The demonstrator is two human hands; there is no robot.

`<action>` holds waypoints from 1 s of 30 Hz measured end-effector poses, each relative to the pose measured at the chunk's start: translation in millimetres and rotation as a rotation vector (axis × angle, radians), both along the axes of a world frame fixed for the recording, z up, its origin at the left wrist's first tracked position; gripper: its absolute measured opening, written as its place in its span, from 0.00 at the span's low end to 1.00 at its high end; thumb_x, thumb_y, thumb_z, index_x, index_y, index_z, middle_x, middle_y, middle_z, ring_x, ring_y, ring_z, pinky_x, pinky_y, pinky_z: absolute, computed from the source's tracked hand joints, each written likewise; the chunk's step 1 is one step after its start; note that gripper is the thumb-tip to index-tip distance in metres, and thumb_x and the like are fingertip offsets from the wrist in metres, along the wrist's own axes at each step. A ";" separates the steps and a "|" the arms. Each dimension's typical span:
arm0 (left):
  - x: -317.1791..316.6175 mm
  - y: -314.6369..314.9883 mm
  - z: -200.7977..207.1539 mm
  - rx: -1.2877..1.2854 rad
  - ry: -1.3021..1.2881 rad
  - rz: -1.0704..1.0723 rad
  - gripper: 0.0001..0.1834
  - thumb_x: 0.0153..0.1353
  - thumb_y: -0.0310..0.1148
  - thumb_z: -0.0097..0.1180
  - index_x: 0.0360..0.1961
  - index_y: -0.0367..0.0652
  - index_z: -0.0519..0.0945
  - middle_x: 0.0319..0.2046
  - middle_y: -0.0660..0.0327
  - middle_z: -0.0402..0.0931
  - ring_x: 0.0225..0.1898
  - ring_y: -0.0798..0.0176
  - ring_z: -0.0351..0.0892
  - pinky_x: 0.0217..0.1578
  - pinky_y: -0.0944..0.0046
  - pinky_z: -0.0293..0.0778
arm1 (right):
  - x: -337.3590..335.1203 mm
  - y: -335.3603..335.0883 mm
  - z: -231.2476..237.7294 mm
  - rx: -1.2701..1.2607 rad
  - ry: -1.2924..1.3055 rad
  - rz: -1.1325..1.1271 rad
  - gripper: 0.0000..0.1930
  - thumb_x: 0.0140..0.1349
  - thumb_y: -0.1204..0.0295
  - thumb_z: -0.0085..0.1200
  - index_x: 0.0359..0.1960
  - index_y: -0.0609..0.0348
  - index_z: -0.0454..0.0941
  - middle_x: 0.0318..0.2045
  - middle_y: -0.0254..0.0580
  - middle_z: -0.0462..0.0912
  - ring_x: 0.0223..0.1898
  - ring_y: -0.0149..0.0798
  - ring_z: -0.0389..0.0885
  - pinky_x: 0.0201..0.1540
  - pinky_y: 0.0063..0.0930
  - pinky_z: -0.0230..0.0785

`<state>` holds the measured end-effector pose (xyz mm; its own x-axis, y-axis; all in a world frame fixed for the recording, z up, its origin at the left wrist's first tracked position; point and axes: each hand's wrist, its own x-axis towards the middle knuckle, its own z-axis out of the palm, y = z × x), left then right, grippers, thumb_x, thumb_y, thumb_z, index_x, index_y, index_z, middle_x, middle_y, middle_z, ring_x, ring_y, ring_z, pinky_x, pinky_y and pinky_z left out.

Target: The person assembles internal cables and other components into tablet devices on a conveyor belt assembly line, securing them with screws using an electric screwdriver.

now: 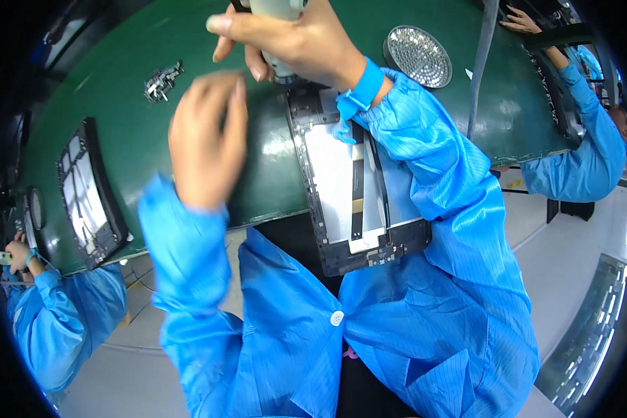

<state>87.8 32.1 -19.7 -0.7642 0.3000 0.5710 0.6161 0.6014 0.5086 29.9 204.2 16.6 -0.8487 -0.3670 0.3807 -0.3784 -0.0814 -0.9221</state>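
My right hand (296, 38) is wrapped round a pale, thick-bodied electric screwdriver (277, 8) at the top of the view. Its lower end points down by the far edge of an opened tablet (327, 181); whether it touches is hidden. The tablet juts over the table's near edge, with silver panels and a dark strip showing inside its black frame. A blue band circles my right wrist, and that sleeve covers part of the tablet. To the left, above the table, my left hand (209, 139) is smeared by motion, so its grip is unclear.
A round metal dish (418, 57) of small screws stands at the far right. Small dark parts (164, 81) lie in a pile at the far left. Another opened tablet (87, 198) rests left on the green table (265, 160). A grey cable (482, 63) hangs right; co-workers sit both sides.
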 end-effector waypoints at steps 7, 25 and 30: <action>178.2 49.4 -5.5 -0.395 -0.250 -0.149 0.46 0.41 0.68 0.67 0.61 0.57 0.77 0.68 0.47 0.61 0.66 0.23 0.56 0.60 0.20 0.52 | -1.4 37.2 29.1 -0.190 0.180 -0.140 0.10 0.58 0.81 0.59 0.42 0.69 0.81 0.36 0.45 0.85 0.36 0.34 0.85 0.41 0.29 0.80; -144.3 42.6 -39.4 -0.584 0.283 0.141 0.28 0.63 0.46 0.60 0.58 0.39 0.76 0.57 0.42 0.73 0.47 0.38 0.79 0.49 0.48 0.75 | 9.7 235.3 22.3 -0.343 0.016 -0.758 0.12 0.53 0.85 0.50 0.40 0.71 0.81 0.34 0.50 0.87 0.14 0.30 0.75 0.15 0.21 0.68; -277.9 26.0 -74.3 -0.530 0.324 0.104 0.26 0.65 0.48 0.57 0.58 0.42 0.77 0.57 0.45 0.74 0.47 0.37 0.79 0.48 0.48 0.76 | 0.7 217.3 12.3 -0.229 0.030 -0.685 0.07 0.57 0.75 0.58 0.33 0.68 0.84 0.25 0.44 0.86 0.14 0.28 0.77 0.16 0.22 0.66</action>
<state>-190.0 58.1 -94.1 -0.6181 0.5388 0.5724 0.6134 0.7860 -0.0775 30.6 421.5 28.9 -0.8475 0.3357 0.4112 -0.4386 -0.0066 -0.8987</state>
